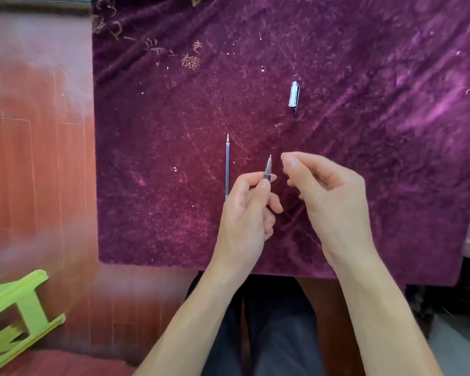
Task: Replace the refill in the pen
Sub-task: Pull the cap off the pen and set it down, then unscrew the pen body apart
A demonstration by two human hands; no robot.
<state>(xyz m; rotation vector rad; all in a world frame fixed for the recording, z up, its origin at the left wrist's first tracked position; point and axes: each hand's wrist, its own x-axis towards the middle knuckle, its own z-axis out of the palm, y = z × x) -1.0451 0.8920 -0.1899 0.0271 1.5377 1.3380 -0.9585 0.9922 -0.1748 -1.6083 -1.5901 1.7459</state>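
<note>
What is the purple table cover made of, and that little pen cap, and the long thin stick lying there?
The table cover looks like velvet or plush: soft, fuzzy pile with shiny streaks where it is brushed. The pen cap seems to be clear, glossy plastic with a dark clip. The thin stick is a refill, probably see-through plastic tube with a small pointed tip, likely metal.

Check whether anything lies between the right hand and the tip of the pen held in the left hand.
Nothing visible does. The right hand hovers just right of the pen, which the left hand holds tip-up, with only bare purple cloth behind the gap. The loose refill lies left of the left hand; the cap lies farther up the cloth.
</note>
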